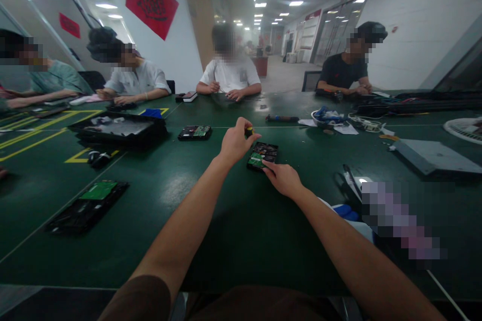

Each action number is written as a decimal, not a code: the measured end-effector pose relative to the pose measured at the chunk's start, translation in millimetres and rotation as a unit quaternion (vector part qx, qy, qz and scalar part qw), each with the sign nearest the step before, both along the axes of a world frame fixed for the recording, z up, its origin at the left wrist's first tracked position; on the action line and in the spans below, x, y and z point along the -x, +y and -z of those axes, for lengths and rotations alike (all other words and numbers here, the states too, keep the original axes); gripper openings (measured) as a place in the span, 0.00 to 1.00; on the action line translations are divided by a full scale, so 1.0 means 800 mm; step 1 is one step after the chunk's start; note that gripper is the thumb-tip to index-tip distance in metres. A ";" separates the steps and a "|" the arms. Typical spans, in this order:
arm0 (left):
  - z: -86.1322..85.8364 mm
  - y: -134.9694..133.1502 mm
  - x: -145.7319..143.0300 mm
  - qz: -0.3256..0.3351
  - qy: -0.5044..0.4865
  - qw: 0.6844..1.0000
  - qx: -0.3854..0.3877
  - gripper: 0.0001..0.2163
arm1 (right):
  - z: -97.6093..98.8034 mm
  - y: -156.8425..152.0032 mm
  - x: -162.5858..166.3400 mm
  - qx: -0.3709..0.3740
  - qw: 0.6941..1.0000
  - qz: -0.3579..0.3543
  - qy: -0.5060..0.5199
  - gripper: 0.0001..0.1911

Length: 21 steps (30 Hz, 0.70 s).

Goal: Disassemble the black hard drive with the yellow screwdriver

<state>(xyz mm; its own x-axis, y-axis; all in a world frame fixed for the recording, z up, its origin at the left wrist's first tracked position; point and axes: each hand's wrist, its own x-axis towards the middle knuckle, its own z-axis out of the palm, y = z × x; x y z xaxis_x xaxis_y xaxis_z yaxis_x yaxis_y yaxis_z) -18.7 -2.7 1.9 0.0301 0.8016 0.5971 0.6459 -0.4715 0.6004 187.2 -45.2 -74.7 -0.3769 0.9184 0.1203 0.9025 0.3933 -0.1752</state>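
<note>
Your left hand (pixel 235 141) is curled around a small yellow-and-black tool (pixel 249 132), held just beyond the far left corner of a black box (pixel 269 150) with a green circuit board (pixel 255 160). That box lies on the dark green table (pixel 222 241) straight ahead of you, between your hands. Your right hand (pixel 285 180) reaches its near right side, a fingertip at the board; you cannot tell whether it pinches the box or only rests there. A similar box (pixel 195 133) sits farther left, near a black tray (pixel 150 135).
</note>
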 end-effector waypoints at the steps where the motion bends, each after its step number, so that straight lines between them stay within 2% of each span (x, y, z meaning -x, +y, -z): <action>1: 0.001 0.001 0.001 0.005 0.005 1.000 -0.005 0.16 | 0.000 0.000 0.000 -0.001 1.000 -0.002 0.002 0.27; 5: -0.003 0.001 0.004 0.033 0.046 0.998 -0.037 0.11 | 0.000 0.000 0.000 0.002 1.000 -0.002 0.005 0.27; 10: -0.007 0.001 0.006 0.045 0.055 0.997 -0.041 0.16 | 0.001 0.001 -0.001 -0.003 1.000 0.003 0.001 0.27; 13: -0.002 0.005 0.004 0.084 0.005 0.996 0.004 0.18 | 0.002 0.000 -0.002 -0.008 1.000 -0.003 0.005 0.27; 16: 0.005 0.010 -0.001 0.115 -0.083 0.988 0.057 0.17 | 0.001 0.000 -0.003 -0.005 1.000 -0.005 0.008 0.27; 21: 0.008 0.012 -0.009 0.167 -0.189 0.964 0.085 0.15 | 0.000 0.000 -0.002 -0.002 1.000 -0.005 0.014 0.26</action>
